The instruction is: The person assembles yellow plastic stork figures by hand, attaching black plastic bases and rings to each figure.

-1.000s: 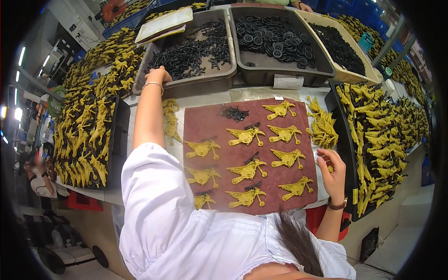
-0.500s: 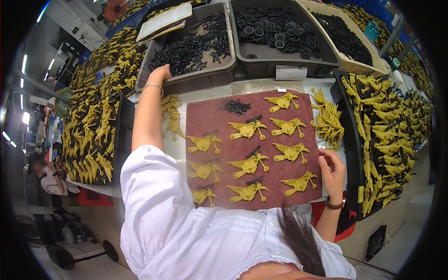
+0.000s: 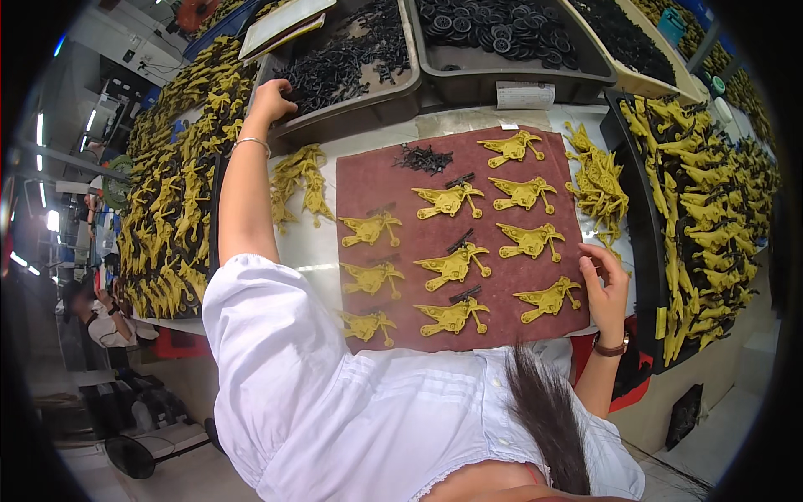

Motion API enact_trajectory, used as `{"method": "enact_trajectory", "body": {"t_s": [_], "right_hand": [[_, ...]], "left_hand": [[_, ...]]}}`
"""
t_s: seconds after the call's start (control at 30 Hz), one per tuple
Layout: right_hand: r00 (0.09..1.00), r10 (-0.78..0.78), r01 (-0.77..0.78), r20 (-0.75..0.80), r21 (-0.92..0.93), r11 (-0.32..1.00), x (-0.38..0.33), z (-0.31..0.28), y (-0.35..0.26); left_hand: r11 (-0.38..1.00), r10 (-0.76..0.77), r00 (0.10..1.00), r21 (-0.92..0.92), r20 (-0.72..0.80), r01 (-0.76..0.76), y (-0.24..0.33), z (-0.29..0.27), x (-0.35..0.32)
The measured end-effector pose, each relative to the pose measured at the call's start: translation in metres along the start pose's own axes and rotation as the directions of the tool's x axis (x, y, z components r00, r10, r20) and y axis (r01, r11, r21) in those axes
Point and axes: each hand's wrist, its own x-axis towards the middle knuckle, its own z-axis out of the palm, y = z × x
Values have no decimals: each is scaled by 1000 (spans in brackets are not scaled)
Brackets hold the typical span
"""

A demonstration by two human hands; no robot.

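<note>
My left hand (image 3: 271, 101) reaches over the left wall of a grey bin (image 3: 360, 110) that holds many small black plastic pieces (image 3: 351, 67). Its finger and thumb show apart among the pieces; the fingertips are partly lost against the dark heap. My right hand (image 3: 606, 289) rests by the right edge of a maroon cloth (image 3: 376, 186), fingers loosely bent and apart, with nothing in it. On the cloth, yellow moulded plastic parts (image 3: 449, 199) lie in three columns. Thin black pieces (image 3: 459, 180) sit by those in the left and middle columns. A small black pile (image 3: 424, 159) lies at the cloth's far edge.
A second grey bin (image 3: 535, 84) holds black toy wheels (image 3: 502, 33); a cream bin (image 3: 686, 79) stands right of it. Heaps of yellow parts (image 3: 598, 180) flank the cloth. Dark trays of yellow parts stand left and right (image 3: 640, 192). Another person (image 3: 109, 322) is far left.
The whole view has shifted, so the bins and cloth appear higher. My left forearm has swung slightly left, uncovering more of the yellow heap beside it. My right hand stays by the cloth edge.
</note>
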Motion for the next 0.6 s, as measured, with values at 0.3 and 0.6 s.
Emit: {"method": "enact_trajectory", "body": {"t_s": [0.3, 0.6], "right_hand": [[1000, -19, 19, 25, 1, 1000, 2, 10, -2], [997, -37, 34, 73, 39, 999, 6, 20, -12]], "left_hand": [[935, 98, 961, -308, -258, -178, 51, -70, -52], [876, 468, 876, -193, 115, -443, 144, -36, -138]]}}
